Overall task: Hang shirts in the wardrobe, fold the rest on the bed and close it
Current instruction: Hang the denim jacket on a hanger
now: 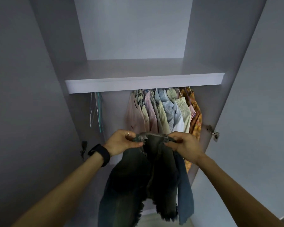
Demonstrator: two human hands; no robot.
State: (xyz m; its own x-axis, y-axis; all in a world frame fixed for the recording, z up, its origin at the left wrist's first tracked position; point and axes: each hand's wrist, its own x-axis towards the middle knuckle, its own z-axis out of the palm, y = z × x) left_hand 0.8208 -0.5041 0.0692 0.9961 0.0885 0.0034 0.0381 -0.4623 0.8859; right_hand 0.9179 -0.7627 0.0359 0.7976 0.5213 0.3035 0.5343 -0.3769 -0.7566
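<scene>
The left hand [121, 142] and right hand [182, 145] each pinch a corner of the waistband of dark denim shorts [138, 182], fingers curled and thumbs pressed on top, so the frayed legs hang free in front of the open wardrobe [133, 30]. That hold is narrow; heavy denim could slip from one pinch and swing into the hung shirts [162, 112], dragging one askew. Hanging the shorts would likely be a mistake too, since they look like a piece for folding, and no bed is in view. The shirts crowd the right under the shelf [144, 82], empty hangers [96, 110] hang at the left, and both doors stand open with pale floor [147, 217] below.
</scene>
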